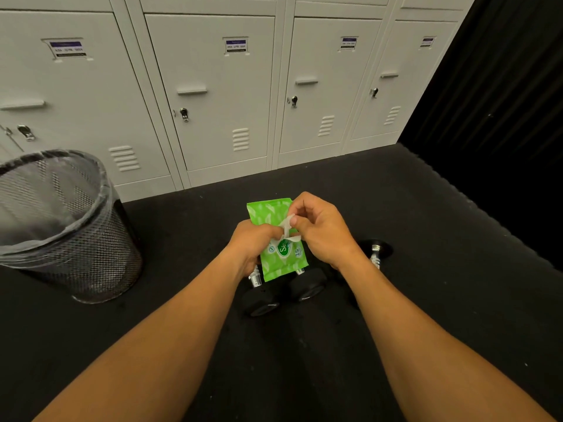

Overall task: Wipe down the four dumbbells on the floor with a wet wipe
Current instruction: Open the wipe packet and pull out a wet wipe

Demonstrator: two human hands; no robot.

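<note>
Holding the green wipe packet (281, 239) in my left hand (253, 242); right hand (320, 229) fingers pinching its seal flap. Dumbbells (306, 284) below on floor. Risk: several wipes dragging out together.

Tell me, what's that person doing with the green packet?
The person's left hand holds a green plastic pack of wet wipes above the floor, while the right hand pinches the white sticker flap at its opening. Below lie black dumbbells with silver handles on the dark floor, not yet wiped. A black mesh bin stands to the left.
</note>
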